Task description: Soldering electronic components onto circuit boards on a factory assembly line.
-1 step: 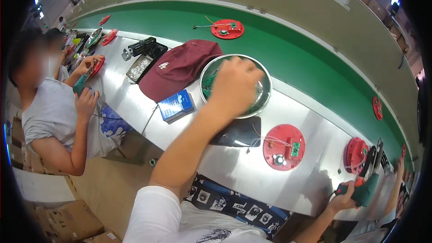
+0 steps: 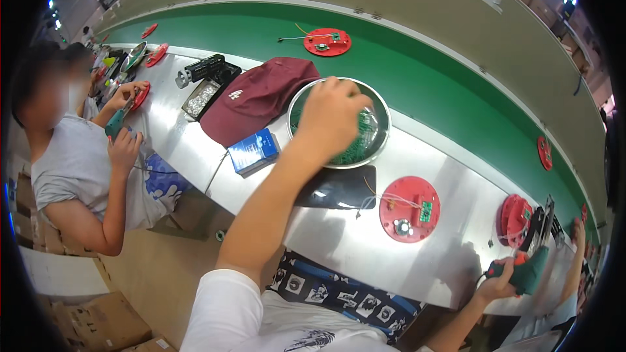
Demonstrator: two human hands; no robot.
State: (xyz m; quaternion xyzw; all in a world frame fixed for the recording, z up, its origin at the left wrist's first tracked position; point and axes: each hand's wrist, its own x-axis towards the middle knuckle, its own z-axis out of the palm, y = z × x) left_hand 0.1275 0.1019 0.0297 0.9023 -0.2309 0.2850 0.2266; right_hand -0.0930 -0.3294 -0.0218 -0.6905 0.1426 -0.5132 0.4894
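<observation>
While the left hand (image 2: 331,117) is over the metal bowl (image 2: 381,117) of green pieces (image 2: 355,151), fingers curled so that I cannot tell whether they pinch any, the right hand (image 2: 499,283) grasps a green power tool (image 2: 535,268), well apart from the bowl.

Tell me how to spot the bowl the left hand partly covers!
On the long metal table, find the maroon cap. Just to its right is a silver-rimmed bowl, partly covered by the left hand. Unlike the cap and blue box nearby, it is round and holds thin green pieces.
</observation>
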